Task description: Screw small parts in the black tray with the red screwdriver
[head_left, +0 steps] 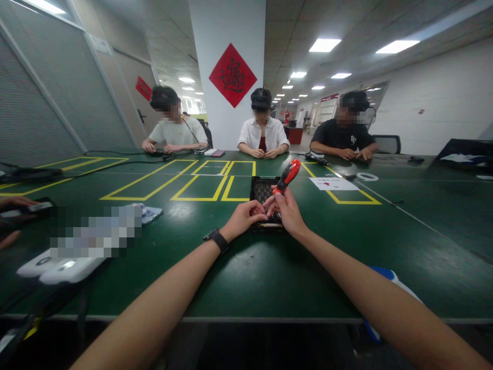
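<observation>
A screwdriver (288,176) with a red and black handle is tilted in my right hand (288,208), its shaft pointing down and to the left. My left hand (246,218), with a dark band at the wrist, has thumb and fingers pinched together around the low end of the shaft. Whether a small part sits between those fingertips is too small to tell. Under both hands lies a black open tray (262,186) with a textured inside; the hands cover much of it.
Yellow tape outlines (162,180) mark the green table (246,277). White devices (73,267) lie at left, near another person's hand. A printed paper (333,184) and a tape roll (367,177) are at right. Three people sit across the table.
</observation>
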The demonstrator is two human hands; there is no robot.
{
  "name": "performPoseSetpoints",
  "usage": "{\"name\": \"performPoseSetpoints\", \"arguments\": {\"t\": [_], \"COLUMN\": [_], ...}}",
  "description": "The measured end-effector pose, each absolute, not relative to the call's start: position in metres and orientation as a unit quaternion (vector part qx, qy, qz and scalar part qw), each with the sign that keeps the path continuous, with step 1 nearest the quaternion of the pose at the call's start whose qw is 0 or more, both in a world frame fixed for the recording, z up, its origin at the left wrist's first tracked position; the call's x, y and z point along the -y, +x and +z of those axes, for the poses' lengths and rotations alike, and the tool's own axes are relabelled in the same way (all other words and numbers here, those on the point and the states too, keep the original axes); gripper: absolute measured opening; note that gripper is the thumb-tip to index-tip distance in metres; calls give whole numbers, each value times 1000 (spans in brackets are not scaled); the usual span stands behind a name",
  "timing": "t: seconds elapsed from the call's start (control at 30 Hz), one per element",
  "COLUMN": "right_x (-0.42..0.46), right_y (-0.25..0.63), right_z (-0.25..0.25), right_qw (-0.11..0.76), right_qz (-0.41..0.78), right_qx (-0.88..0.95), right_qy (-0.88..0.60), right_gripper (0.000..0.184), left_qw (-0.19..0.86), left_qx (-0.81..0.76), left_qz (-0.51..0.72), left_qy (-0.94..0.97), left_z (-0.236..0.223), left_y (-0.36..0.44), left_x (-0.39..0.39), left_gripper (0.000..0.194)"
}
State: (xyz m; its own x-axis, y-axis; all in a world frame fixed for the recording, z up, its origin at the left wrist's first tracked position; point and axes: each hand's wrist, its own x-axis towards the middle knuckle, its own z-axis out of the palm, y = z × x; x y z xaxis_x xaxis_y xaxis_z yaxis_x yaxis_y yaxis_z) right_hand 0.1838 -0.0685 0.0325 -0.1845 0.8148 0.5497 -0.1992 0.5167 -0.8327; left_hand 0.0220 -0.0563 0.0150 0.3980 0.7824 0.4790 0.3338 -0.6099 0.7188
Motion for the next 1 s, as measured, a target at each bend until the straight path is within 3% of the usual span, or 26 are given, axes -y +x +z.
{"name": "performPoseSetpoints", "arguments": {"t": [0.27, 1.0], "right_x": [67, 70], "right_y": [185, 184], "right_z": [32, 34], "right_qw": [580, 580], "right_qz": [451, 451], "right_qx": [635, 637], "right_qy": [-239, -233], "right_gripper": [38, 36], "left_qw": [235, 238], "left_qx": [-337, -350], "left_qz": [407, 405], "left_qy": [816, 811], "left_z": [14, 17], "left_y": [20, 20], "left_x": [52, 56], "left_gripper": [24, 29]}}
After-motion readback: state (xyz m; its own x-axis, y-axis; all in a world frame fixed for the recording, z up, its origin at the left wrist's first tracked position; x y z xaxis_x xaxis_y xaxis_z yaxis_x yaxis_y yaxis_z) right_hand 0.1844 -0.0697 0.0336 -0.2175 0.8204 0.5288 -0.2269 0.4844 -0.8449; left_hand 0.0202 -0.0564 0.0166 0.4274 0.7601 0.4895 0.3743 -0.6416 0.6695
